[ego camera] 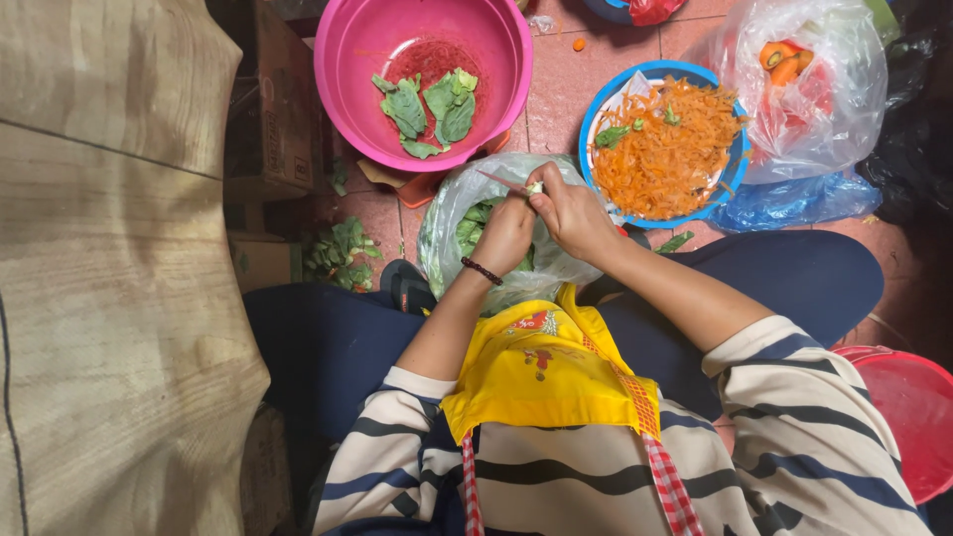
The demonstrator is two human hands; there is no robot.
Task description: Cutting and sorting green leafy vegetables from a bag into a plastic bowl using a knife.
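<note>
A small pale piece of vegetable stem (535, 188) is pinched between the fingertips of both hands, above a clear plastic bag (452, 203) of green leaves that is set on the floor between the knees. The left hand (504, 235) is curled nearly closed, and a thin knife (501, 181) with a reddish blade is seen pointing out from it toward the upper left, though which hand grips the handle cannot be told. The right hand (571, 213) is closed around the stem from the other side, fingers bent tight. One dark beaded bracelet (481, 270) is worn on the left wrist.

Two basins are placed just beyond the bag. One pink basin (347, 60), toward the upper middle, is seen to contain a few green leaves. One blue-rimmed bowl (593, 111), to its right, is heaped with shredded carrot and a few green scraps. A second clear bag (839, 109), at the upper right corner, is filled with whole orange carrots, and a blue plastic bag (794, 201) is tucked under it. One red bucket (908, 417) is cut off by the right edge.

The floor (566, 84) is laid with reddish tiles; a small heap of green trimmings (340, 253) is scattered on it at the left of the leaf bag. Brown cardboard boxes (263, 149) are stacked along the left, and a large tan woven sack (109, 268) is seen filling the left edge. A yellow apron (541, 372) with red checked trim is worn over a striped shirt.
</note>
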